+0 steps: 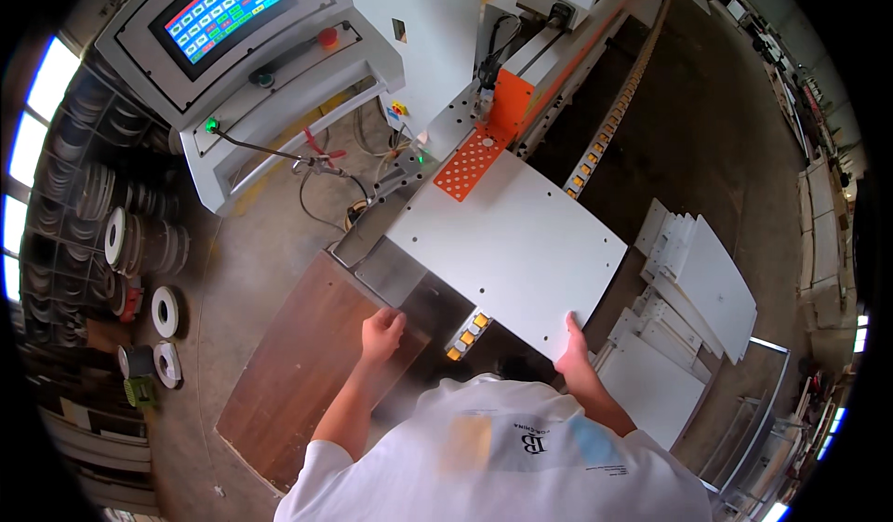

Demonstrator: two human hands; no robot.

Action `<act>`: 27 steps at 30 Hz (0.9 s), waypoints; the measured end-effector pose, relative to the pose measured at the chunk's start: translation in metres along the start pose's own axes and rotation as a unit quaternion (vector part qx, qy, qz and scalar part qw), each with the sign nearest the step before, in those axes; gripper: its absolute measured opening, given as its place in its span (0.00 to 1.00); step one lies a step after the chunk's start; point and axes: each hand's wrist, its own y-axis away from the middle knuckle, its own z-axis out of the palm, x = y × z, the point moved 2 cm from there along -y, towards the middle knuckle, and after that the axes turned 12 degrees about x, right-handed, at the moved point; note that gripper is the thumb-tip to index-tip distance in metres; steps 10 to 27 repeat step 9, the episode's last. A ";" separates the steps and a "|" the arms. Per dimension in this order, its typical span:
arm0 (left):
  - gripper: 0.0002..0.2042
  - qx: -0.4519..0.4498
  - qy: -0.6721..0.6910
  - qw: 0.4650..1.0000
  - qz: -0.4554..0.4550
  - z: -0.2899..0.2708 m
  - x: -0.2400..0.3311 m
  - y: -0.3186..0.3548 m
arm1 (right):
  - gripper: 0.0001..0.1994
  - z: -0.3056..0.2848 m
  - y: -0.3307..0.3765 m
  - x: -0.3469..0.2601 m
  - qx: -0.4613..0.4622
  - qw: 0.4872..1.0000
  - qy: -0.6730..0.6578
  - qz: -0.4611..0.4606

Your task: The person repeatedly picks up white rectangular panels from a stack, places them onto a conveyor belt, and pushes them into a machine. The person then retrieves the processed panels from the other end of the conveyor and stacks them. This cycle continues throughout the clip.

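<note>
A white rectangular panel point(521, 234) with several small drilled holes lies flat on an edge banding machine. Its far left corner reaches the orange perforated guard plate point(471, 163). My right hand point(574, 347) grips the panel's near right edge, thumb on top and the other fingers hidden beneath. Loosely curled into a fist, my left hand point(381, 334) hovers at the edge of a brown wooden board point(312, 354), apart from the panel; nothing shows in it. A short roller track point(468, 335) with yellow rollers sticks out between the panel and my body.
The machine's control console point(251, 66) with a lit screen stands at the far left. A long roller rail point(614, 117) runs away to the far right. White panels point(693, 289) are stacked on my right. Rolls of edging tape point(165, 312) lie on the floor and rack at left.
</note>
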 end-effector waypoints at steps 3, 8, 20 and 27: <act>0.09 0.004 -0.005 1.000 -0.004 0.000 -0.002 0.000 | 0.30 0.011 -0.013 -0.027 -0.012 1.000 0.017 -0.010; 0.10 0.013 -0.036 0.999 0.001 -0.001 -0.003 -0.001 | 0.31 0.037 -0.020 -0.071 -0.055 0.998 0.039 0.004; 0.10 0.017 -0.040 0.999 -0.004 0.000 -0.005 -0.002 | 0.33 0.036 -0.032 -0.077 -0.126 0.992 0.022 0.019; 0.10 0.017 -0.040 0.999 -0.004 0.000 -0.005 -0.002 | 0.33 0.036 -0.032 -0.077 -0.126 0.992 0.022 0.019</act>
